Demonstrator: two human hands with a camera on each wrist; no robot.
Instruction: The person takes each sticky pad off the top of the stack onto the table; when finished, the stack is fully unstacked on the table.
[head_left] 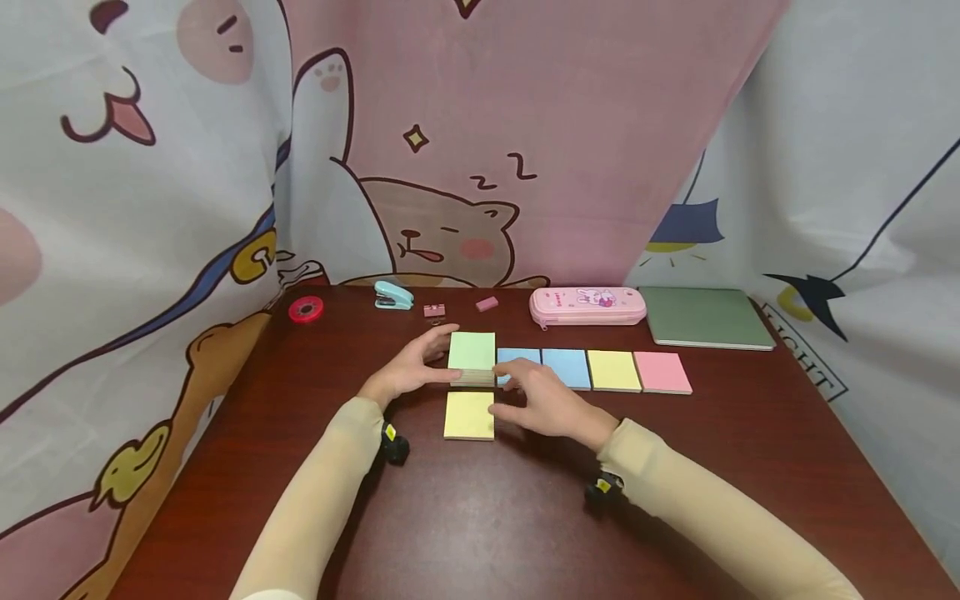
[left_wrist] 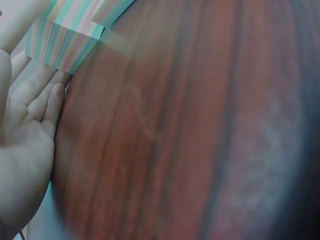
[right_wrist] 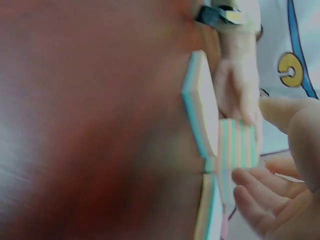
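A tall stack of sticky note pads [head_left: 472, 352], pale green on top with striped sides, stands mid-table. My left hand [head_left: 411, 362] holds it from the left, thumb at the front and fingers along the far left side; striped edges of the stack [left_wrist: 65, 45] show by these fingers in the left wrist view. My right hand [head_left: 546, 398] is at the stack's right side, fingers loosely bent and thumb apart, its thumb tip near a single yellow pad [head_left: 469, 416] in front. In the right wrist view, the right fingers [right_wrist: 265, 190] are beside the striped stack [right_wrist: 237, 145].
Right of the stack runs a row of pads: two blue [head_left: 566, 368], one yellow [head_left: 614, 371], one pink [head_left: 662, 372]. Behind are a red tape roll [head_left: 306, 309], mint stapler [head_left: 393, 296], pink clip [head_left: 434, 311], pink eraser-like block [head_left: 487, 304], pink pencil case [head_left: 587, 307] and green notebook [head_left: 707, 317].
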